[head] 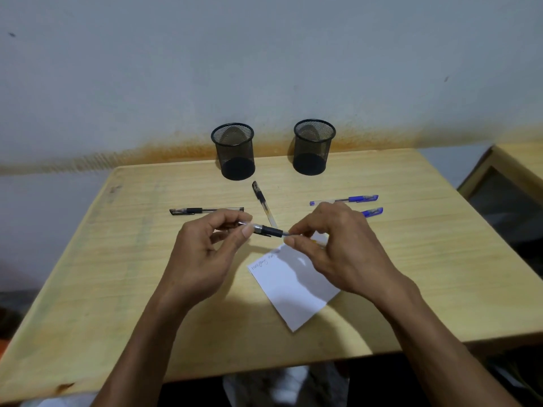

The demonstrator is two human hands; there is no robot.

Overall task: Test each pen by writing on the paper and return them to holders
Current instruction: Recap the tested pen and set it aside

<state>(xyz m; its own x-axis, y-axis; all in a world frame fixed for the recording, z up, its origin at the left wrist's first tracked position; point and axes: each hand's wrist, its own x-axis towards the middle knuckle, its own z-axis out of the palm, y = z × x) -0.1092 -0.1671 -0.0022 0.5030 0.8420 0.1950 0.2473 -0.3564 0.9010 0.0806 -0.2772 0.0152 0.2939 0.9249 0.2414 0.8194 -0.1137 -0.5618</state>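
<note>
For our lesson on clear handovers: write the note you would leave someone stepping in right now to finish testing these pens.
Hands: left hand and right hand both pinch one black pen, held level above the table; whether it is being capped or uncapped is unclear.
Things: two black pens and two blue pens lie on the table. Both mesh holders look empty. The paper lies under the hands.
Done: a few scribbles along the paper's top edge.
Left: test the remaining pens and put all five in the holders.
</note>
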